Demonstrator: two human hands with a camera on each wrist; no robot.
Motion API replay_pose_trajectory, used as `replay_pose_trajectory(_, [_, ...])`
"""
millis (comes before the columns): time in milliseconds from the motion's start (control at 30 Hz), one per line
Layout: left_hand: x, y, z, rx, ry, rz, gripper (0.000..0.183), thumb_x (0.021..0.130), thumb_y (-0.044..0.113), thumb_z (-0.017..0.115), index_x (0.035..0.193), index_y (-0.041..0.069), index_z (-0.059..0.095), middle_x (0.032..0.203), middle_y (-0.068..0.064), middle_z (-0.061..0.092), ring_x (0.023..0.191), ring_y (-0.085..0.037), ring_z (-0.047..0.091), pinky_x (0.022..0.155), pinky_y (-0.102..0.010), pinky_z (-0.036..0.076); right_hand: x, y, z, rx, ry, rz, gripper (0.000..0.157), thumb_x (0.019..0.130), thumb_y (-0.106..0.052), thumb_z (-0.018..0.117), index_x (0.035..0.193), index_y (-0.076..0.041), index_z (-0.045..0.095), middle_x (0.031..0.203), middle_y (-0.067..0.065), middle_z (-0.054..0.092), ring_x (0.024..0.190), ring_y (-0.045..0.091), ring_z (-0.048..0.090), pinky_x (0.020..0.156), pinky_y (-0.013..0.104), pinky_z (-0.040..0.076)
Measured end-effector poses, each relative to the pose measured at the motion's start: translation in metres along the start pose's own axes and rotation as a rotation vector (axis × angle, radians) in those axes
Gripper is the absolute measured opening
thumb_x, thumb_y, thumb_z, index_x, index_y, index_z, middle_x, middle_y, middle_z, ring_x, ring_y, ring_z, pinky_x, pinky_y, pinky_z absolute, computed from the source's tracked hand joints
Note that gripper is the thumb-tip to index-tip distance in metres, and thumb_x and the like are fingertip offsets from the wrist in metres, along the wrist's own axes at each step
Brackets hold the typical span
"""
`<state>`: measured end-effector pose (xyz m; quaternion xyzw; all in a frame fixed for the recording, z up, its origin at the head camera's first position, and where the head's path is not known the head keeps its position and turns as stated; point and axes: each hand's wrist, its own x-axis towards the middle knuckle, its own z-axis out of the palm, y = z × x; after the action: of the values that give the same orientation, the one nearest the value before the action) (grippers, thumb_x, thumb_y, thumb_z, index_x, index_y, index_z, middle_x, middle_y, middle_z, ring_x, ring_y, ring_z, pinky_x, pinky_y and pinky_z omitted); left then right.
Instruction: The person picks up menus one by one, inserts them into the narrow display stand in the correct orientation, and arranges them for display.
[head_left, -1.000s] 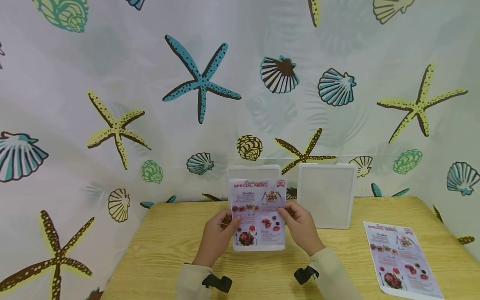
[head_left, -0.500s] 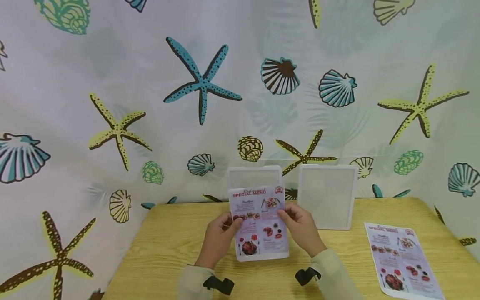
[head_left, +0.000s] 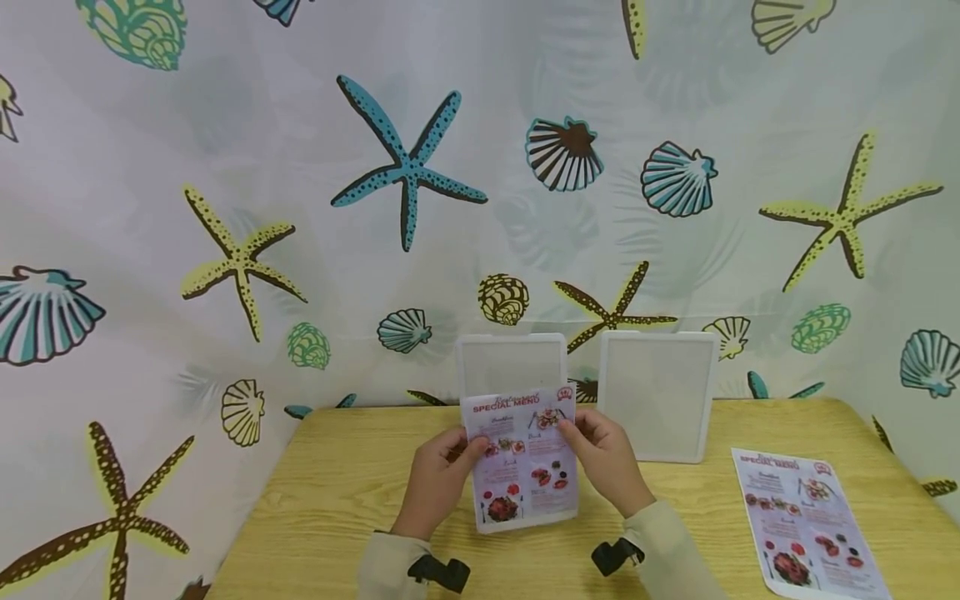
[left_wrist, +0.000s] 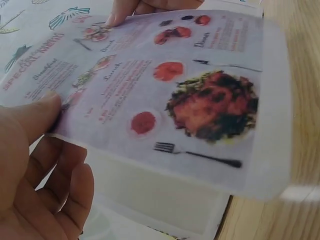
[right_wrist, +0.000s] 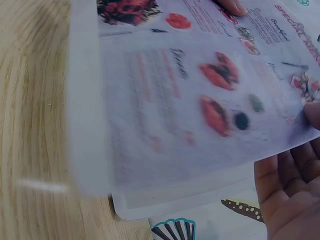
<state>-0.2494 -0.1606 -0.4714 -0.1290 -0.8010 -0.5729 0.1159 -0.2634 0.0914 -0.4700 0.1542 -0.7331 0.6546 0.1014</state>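
Both hands hold a printed menu sheet [head_left: 525, 467], headed "Special Menu", upright above the table. My left hand [head_left: 435, 479] pinches its left edge, thumb on the printed face and the other fingers behind. At the opposite edge my right hand [head_left: 611, 462] pinches it the same way. Behind the sheet stands a white-rimmed frame [head_left: 512, 360] with a pale blank panel, its lower part hidden. In the left wrist view, the sheet's lower end with a blank white margin [left_wrist: 277, 115] bends slightly. A similar margin [right_wrist: 85, 100] appears blurred in the right wrist view.
A second white-rimmed frame [head_left: 656, 396] leans at the back, right of the first. Another menu sheet [head_left: 810, 521] lies face up at the right of the wooden table [head_left: 322, 517]. A shell-and-starfish curtain [head_left: 300, 125] hangs behind the table.
The menu sheet has come down and slightly toward me in both hands, showing more of the frame behind it. Its top edge now tilts up to the right. Both hands keep their grip.
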Motion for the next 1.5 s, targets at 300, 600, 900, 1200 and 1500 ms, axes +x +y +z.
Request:
replay_pose_trajectory(300, [0.0002,-0.0006,0.0017,0.032,0.045,-0.03,0.031,0.096,0.045,0.071,0.091,0.015,0.077,0.079,0.001,0.069,0.073,-0.017,0.062,0.063,-0.026,0.05,-0.0002,-0.0023,0.0034,-0.073,0.063,-0.021,0.017,0.103,-0.021,0.067,0.101,-0.005,0.072,0.088,0.009,0.071,0.071,0.013,0.06,0.061,0.023,0.05])
replay_pose_trajectory(600, [-0.0015,-0.0033,-0.0007,-0.006,0.145,0.0,0.024,0.098,0.039,0.071,0.097,0.016,0.074,0.083,0.0,0.07,0.076,-0.016,0.063,0.067,-0.026,0.053,-0.0039,0.0003,0.0073,-0.12,0.005,-0.028,0.015,0.101,-0.018,0.069,0.091,-0.006,0.071,0.078,0.005,0.066,0.067,0.012,0.055,0.06,0.023,0.046])
replay_pose_trajectory(900, [-0.0044,-0.0012,0.0011,-0.05,0.137,-0.005,0.023,0.097,0.037,0.073,0.095,0.014,0.074,0.082,-0.001,0.069,0.073,-0.016,0.062,0.066,-0.025,0.052,-0.0068,0.0012,0.0072,-0.106,0.023,-0.036,0.013,0.103,-0.018,0.067,0.097,-0.007,0.071,0.08,0.006,0.065,0.068,0.012,0.054,0.061,0.023,0.045])
replay_pose_trajectory(1200, [-0.0018,-0.0061,-0.0005,-0.006,-0.027,-0.03,0.02,0.099,0.037,0.071,0.101,0.017,0.076,0.092,0.003,0.071,0.086,-0.015,0.065,0.077,-0.028,0.055,-0.0017,-0.0051,0.003,-0.045,0.128,-0.056,0.015,0.104,-0.015,0.064,0.101,-0.002,0.068,0.085,0.012,0.067,0.07,0.013,0.058,0.062,0.024,0.049])
replay_pose_trajectory(1500, [-0.001,-0.0088,-0.001,-0.04,0.173,0.017,0.02,0.098,0.033,0.072,0.1,0.014,0.076,0.087,0.0,0.071,0.076,-0.018,0.063,0.067,-0.025,0.051,-0.0019,0.0009,0.0013,-0.016,-0.106,0.029,0.019,0.101,-0.017,0.068,0.108,0.001,0.071,0.097,0.015,0.073,0.079,0.015,0.068,0.07,0.027,0.057])
